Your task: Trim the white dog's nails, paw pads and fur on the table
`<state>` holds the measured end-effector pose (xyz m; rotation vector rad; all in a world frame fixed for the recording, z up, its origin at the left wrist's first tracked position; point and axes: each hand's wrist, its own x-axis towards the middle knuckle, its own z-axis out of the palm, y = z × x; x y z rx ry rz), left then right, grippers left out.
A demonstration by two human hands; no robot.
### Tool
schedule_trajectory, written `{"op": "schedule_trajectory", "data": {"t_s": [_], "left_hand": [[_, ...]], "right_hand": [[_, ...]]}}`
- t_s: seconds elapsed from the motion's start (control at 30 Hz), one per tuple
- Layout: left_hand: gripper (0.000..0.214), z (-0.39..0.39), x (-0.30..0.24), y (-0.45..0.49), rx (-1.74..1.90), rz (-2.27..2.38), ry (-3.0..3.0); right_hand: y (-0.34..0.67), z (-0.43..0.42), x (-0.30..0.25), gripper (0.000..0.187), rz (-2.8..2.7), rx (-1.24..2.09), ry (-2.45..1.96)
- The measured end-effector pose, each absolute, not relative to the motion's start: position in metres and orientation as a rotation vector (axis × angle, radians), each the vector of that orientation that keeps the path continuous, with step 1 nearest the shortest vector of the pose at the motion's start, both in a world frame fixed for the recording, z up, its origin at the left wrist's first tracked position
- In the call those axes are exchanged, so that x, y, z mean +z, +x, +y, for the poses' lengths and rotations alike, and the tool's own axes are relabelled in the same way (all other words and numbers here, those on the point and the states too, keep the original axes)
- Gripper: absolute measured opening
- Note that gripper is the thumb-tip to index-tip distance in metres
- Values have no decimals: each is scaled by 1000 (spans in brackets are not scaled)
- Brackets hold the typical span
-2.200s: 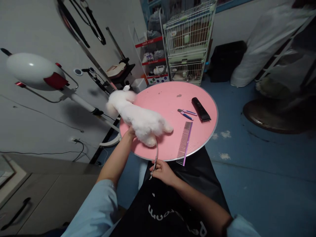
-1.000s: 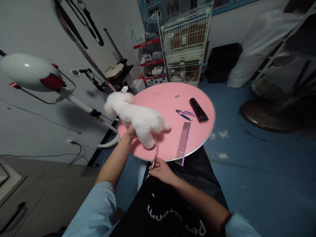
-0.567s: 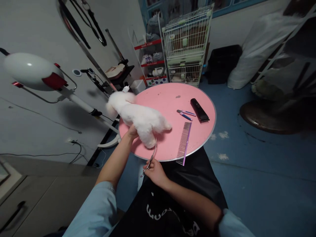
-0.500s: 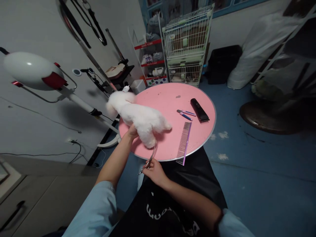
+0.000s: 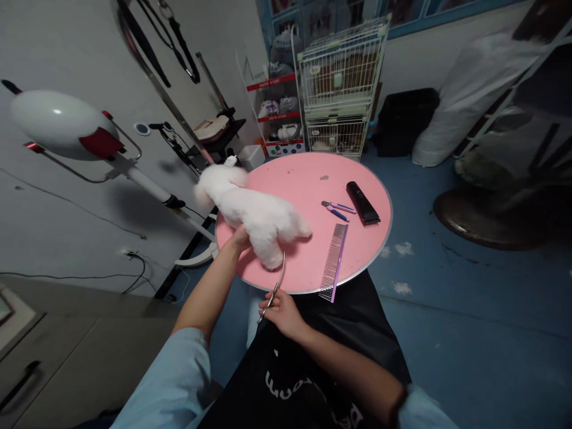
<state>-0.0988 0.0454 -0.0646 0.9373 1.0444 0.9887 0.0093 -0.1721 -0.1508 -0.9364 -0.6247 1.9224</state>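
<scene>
A small white fluffy dog (image 5: 254, 211) stands on the left part of a round pink table (image 5: 308, 179). My left hand (image 5: 240, 239) reaches under its body from the near left and holds it; the fingers are hidden in the fur. My right hand (image 5: 282, 310) is closed round the handles of curved silver scissors (image 5: 276, 285), just below the table's near edge. The blades point up and touch the fur at the dog's near hind end.
On the table lie a purple comb (image 5: 334, 261), pink and blue nail clippers (image 5: 338, 208) and a black electric clipper (image 5: 362, 202). A white dryer on a stand (image 5: 62, 126) hangs at left. Wire cages (image 5: 339, 83) stand behind the table. Fur tufts lie on the blue floor.
The scissors have tilted back and forth at the dog's hind end, with my right hand shifting slightly. My left hand and the dog have stayed in place.
</scene>
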Motion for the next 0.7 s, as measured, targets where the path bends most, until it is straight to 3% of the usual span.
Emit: {"op": "schedule_trajectory", "data": {"t_s": [0.1, 0.17, 0.23, 0.4, 0.53, 0.63, 0.7], "left_hand": [[9, 44, -62, -103, 1022, 1078, 876], [10, 43, -59, -104, 1046, 1059, 808], [14, 43, -55, -103, 1076, 1023, 748], [18, 42, -49, -102, 1159, 978, 640], [21, 41, -47, -105, 1216, 932, 555], [28, 41, -48, -106, 1244, 851, 506], [32, 42, -50, -107, 1243, 798, 476]], "right_hand": [[33, -181, -148, 50, -663, 1917, -895], [56, -185, -143, 40, -793, 1932, -929], [79, -182, -132, 29, -1040, 1975, -1004], [121, -145, -91, 29, -1797, 1825, -916], [133, -102, -74, 26, -1853, 2425, -578], [138, -69, -73, 56, -1726, 2776, -358], [140, -48, -75, 65, -1690, 2873, -319]]}}
